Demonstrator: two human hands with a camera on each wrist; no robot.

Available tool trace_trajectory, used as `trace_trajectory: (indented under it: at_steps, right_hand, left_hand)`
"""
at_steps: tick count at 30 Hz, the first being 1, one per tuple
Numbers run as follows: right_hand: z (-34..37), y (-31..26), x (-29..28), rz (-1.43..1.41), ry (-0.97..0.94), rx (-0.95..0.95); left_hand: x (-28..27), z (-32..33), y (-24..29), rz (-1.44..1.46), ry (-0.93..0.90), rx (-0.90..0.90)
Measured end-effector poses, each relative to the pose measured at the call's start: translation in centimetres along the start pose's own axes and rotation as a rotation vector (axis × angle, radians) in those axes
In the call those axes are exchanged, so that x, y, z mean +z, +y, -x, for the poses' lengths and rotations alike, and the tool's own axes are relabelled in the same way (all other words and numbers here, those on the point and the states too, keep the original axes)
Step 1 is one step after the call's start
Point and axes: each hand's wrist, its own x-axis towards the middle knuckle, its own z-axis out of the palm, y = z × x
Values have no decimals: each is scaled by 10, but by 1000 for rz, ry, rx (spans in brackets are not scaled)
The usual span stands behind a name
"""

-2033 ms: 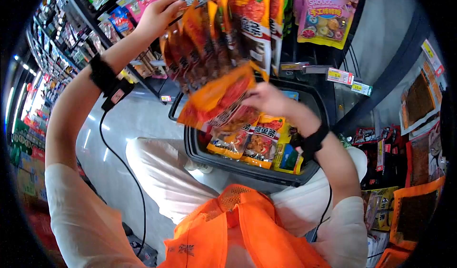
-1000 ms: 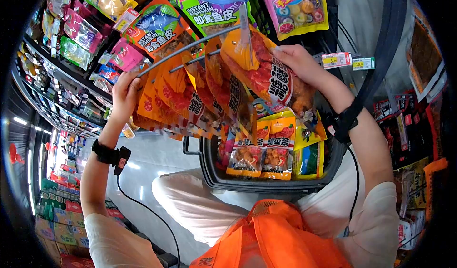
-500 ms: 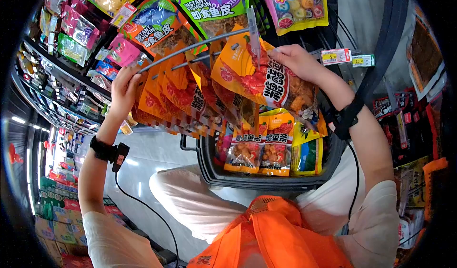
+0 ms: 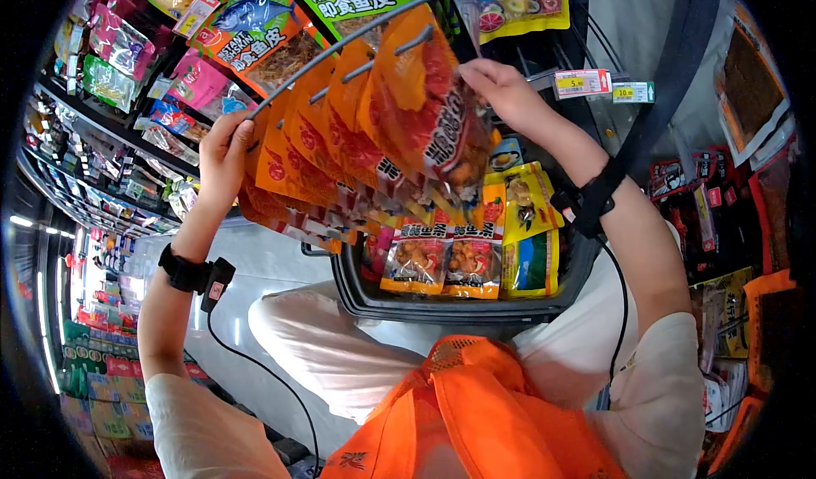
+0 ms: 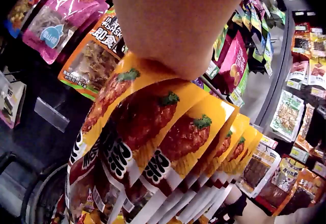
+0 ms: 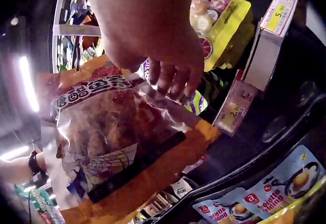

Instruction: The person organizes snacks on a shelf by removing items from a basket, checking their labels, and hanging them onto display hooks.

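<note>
In the head view my left hand (image 4: 223,158) grips the near end of a grey metal display hook (image 4: 340,47). Several orange snack packets (image 4: 293,156) hang in a row from the hook, seen close up below the forearm in the left wrist view. The front snack packet (image 4: 433,109), printed with red and white, has a rod tip poking through its top hole. Its upper side edge is pinched by my right hand (image 4: 510,96). The right wrist view shows the clear back half of this packet (image 6: 102,127) with brown pieces inside, beside the curled fingers (image 6: 165,76).
A black basket (image 4: 459,311) stands between the knees, holding similar orange packets (image 4: 414,262) and yellow ones (image 4: 527,198). Fish-skin packets (image 4: 255,33) hang behind the hook. Price tags (image 4: 582,82) stick out right of the right hand. Shelves flank both sides.
The right hand lifted a packet from over the basket to the hook. Over the last half second the packet swung from slanted to hanging on the rod. The left hand kept its hold.
</note>
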Motion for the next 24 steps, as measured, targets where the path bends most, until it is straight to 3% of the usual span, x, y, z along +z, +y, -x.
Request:
trace_trajectory:
  at_steps: [2, 3, 7, 9, 12, 14, 15, 17, 18, 20, 22, 24]
  right_hand:
    - [-3, 20, -1, 4, 218, -142]
    - [-2, 15, -7, 59, 225, -30]
    - [8, 29, -14, 179, 301, -33]
    - [21, 24, -9, 101, 27, 257]
    - [40, 66, 18, 231, -256, 470]
    - [58, 77, 46, 457, -251, 782]
    - [71, 76, 53, 458, -260, 785]
    - [92, 73, 65, 125, -129, 973]
    - [99, 82, 70, 125, -135, 975]
    - [114, 123, 79, -277, 16, 1140]
    - [118, 123, 87, -332, 31, 1143]
    - [128, 111, 97, -192, 48, 1243]
  left_hand:
    - [-4, -2, -2, 25, -4, -25]
    - [-5, -2, -3, 85, 3, -90]
    - [-12, -7, -16, 35, 105, -20]
    - [-15, -6, -28, 83, 116, -45]
    - [-21, -2, -36, 111, 120, -137]
    - [-22, 2, -43, 101, 143, -84]
    - [-27, 6, -52, 83, 119, -102]
    - [-33, 15, -52, 33, 142, -152]
    - [-38, 20, -55, -10, 154, -146]
    - [-48, 29, -55, -48, 117, -183]
    - [-55, 36, -59, -85, 83, -219]
    - [-59, 42, -65, 5, 109, -278]
